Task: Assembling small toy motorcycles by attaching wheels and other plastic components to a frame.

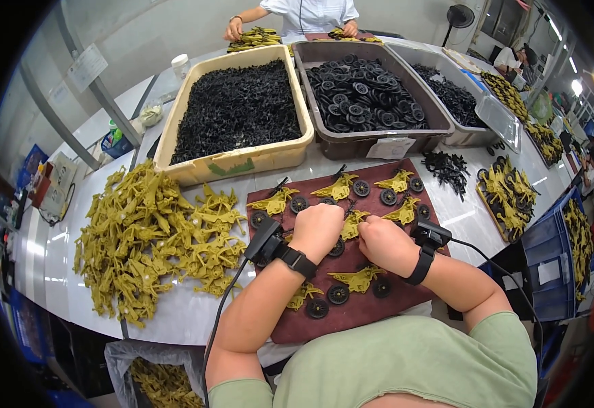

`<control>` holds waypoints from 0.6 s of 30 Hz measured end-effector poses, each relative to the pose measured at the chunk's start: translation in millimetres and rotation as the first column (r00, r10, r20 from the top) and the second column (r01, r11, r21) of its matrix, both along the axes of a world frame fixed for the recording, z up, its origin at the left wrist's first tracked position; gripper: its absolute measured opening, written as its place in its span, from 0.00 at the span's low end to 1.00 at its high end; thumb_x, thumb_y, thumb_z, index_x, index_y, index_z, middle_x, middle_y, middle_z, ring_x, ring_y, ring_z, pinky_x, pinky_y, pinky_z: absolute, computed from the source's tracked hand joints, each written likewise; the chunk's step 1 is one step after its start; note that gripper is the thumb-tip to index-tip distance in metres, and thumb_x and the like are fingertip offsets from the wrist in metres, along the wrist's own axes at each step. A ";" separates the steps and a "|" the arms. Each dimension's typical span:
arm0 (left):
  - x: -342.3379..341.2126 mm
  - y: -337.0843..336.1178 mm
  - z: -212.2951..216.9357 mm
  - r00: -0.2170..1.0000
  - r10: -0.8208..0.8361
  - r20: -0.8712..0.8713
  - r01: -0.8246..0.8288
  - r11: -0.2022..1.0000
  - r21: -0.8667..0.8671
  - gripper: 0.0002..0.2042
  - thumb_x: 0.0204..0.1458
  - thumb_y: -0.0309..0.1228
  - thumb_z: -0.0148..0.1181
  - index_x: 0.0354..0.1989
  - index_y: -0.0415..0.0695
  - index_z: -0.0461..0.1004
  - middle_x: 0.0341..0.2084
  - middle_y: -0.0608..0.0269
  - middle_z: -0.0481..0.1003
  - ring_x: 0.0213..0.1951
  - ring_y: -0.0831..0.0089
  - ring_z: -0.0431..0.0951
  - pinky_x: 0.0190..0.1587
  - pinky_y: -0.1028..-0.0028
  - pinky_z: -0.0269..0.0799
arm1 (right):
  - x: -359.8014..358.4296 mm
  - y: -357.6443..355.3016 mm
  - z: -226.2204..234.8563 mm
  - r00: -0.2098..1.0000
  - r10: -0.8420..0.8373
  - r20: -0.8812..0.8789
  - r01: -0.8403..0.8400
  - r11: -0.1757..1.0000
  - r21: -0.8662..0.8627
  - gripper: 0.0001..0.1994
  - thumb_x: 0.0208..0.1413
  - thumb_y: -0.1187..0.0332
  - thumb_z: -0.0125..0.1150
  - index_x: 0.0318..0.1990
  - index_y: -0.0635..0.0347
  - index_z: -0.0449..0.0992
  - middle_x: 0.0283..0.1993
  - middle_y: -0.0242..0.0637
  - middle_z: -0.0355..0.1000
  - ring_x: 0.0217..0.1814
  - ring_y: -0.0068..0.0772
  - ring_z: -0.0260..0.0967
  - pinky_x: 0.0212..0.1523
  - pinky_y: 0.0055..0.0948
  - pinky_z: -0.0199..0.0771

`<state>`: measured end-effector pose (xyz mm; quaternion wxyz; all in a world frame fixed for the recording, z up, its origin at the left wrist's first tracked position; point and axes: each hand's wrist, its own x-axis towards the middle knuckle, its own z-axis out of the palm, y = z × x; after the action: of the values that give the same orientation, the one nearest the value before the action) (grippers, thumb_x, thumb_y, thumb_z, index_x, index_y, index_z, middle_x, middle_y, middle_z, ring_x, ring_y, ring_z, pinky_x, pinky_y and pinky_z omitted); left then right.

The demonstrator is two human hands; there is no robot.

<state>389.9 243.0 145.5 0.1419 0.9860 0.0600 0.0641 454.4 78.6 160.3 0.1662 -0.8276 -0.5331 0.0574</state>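
Near the middle of a maroon mat [405, 304], both my hands close in on one yellow toy motorcycle body [352, 224]. My left hand [318, 230] is curled at its left side, and my right hand [386, 243] pinches at its right; the fingertips are mostly hidden. A black wheel [337, 247] shows just below my left hand. Around them on the mat lie several more yellow bodies with black wheels, such as a toy motorcycle [357, 279] nearest me and a toy motorcycle [341, 186] at the far edge. Black bands with small devices circle both wrists.
A heap of yellow bodies [144, 238] covers the table's left. Beyond the mat stand a cream bin [242, 158] of small black parts, a brown bin [351, 141] of wheels and a grey bin [467, 136]. Loose black parts [448, 171] and a loaded tray [507, 197] sit right. A co-worker [303, 17] works opposite.
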 end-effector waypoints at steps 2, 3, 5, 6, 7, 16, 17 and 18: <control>0.9 1.0 -1.5 1.000 0.001 -0.005 -0.001 1.000 -0.008 0.08 0.48 0.36 0.60 0.25 0.45 0.76 0.23 0.55 0.77 0.31 0.57 0.79 0.32 0.60 0.74 | -3.4 0.9 1.8 0.999 -0.018 0.032 0.020 0.999 -0.044 0.06 0.48 0.73 0.56 0.26 0.67 0.70 0.29 0.49 0.68 0.33 0.51 0.70 0.37 0.41 0.73; 1.5 1.6 -2.9 1.000 -0.004 -0.001 0.004 1.000 -0.006 0.08 0.47 0.35 0.60 0.25 0.44 0.76 0.23 0.55 0.77 0.31 0.57 0.79 0.33 0.60 0.74 | -4.4 1.4 -0.4 0.999 -0.016 0.031 0.017 0.999 -0.046 0.06 0.48 0.73 0.56 0.26 0.67 0.70 0.29 0.49 0.68 0.33 0.51 0.70 0.37 0.41 0.73; 2.4 1.5 -4.9 1.000 -0.008 0.004 0.008 1.000 -0.006 0.08 0.47 0.35 0.60 0.25 0.44 0.76 0.23 0.55 0.77 0.31 0.57 0.79 0.33 0.60 0.74 | -7.4 0.6 -4.8 0.993 -0.016 0.117 0.021 0.999 -0.038 0.05 0.46 0.73 0.56 0.28 0.67 0.71 0.30 0.49 0.68 0.33 0.50 0.70 0.36 0.41 0.73; 3.1 1.4 -6.0 1.000 -0.010 0.002 0.010 1.000 0.000 0.08 0.47 0.35 0.61 0.25 0.43 0.76 0.23 0.55 0.77 0.32 0.57 0.79 0.33 0.60 0.74 | -11.2 1.5 -2.5 0.993 -0.015 0.117 0.020 0.999 -0.040 0.05 0.46 0.73 0.56 0.28 0.67 0.71 0.30 0.49 0.68 0.33 0.50 0.70 0.36 0.41 0.73; 3.7 1.7 -6.8 1.000 -0.011 0.001 0.011 1.000 0.007 0.08 0.46 0.35 0.61 0.25 0.43 0.76 0.23 0.55 0.77 0.32 0.57 0.79 0.33 0.60 0.74 | -16.4 4.2 2.1 0.982 -0.003 0.191 0.025 0.993 -0.112 0.04 0.46 0.74 0.55 0.30 0.66 0.72 0.31 0.47 0.69 0.34 0.47 0.72 0.35 0.38 0.75; 5.0 2.9 -9.3 0.999 -0.027 0.038 0.028 1.000 -0.015 0.08 0.46 0.34 0.61 0.25 0.42 0.76 0.24 0.55 0.77 0.33 0.57 0.79 0.34 0.60 0.74 | 7.9 8.7 9.1 0.998 0.043 -0.051 -0.050 0.988 -0.148 0.09 0.46 0.71 0.55 0.22 0.70 0.71 0.25 0.55 0.70 0.29 0.57 0.70 0.36 0.45 0.72; 5.2 2.6 -8.9 0.999 -0.026 0.039 0.027 0.999 -0.016 0.08 0.46 0.34 0.61 0.25 0.42 0.76 0.24 0.55 0.77 0.33 0.57 0.79 0.34 0.60 0.74 | 9.7 7.1 7.4 0.997 0.050 -0.050 -0.056 0.991 -0.123 0.09 0.47 0.71 0.55 0.22 0.69 0.71 0.25 0.54 0.70 0.29 0.56 0.70 0.35 0.45 0.72; 5.1 2.2 -8.0 0.999 -0.025 0.025 0.026 1.000 -0.015 0.08 0.45 0.34 0.61 0.25 0.42 0.76 0.24 0.54 0.77 0.33 0.57 0.79 0.34 0.60 0.74 | 7.7 5.7 5.2 0.997 0.051 -0.049 -0.057 0.991 -0.124 0.09 0.47 0.71 0.55 0.22 0.69 0.71 0.25 0.54 0.70 0.29 0.56 0.70 0.35 0.45 0.72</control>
<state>395.0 245.1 137.5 0.1512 0.9846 0.0462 0.0741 462.1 84.3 165.5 0.1243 -0.8201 -0.5467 0.1143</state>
